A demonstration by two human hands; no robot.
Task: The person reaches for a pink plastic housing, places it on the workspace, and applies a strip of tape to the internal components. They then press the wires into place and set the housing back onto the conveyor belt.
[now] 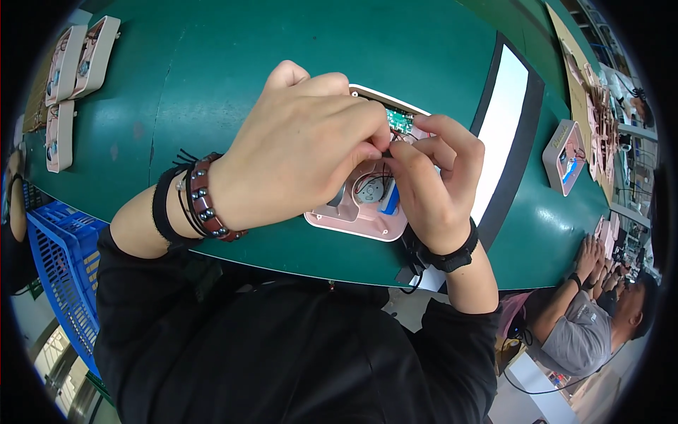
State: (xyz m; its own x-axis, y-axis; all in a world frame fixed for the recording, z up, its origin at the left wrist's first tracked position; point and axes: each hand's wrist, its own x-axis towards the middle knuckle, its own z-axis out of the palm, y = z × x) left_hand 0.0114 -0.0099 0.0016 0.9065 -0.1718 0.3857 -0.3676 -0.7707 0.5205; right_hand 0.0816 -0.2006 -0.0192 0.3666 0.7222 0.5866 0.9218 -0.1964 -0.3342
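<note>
A pink plastic housing with a pale rim lies on the table in front of me, partly hidden under both hands. Inside it are a green circuit board, a round silvery motor-like part, a blue part and thin red and dark wires. My left hand reaches across the housing, thumb and forefinger pinched on the wires. My right hand pinches at the same spot from the right, fingertips almost touching the left's. A small dark piece shows between them; its kind is too small to tell.
Several similar housings stand at the far left of the green table. A white strip with black borders lies right of my work. Beyond it is another housing. A blue crate sits lower left; a co-worker sits at right.
</note>
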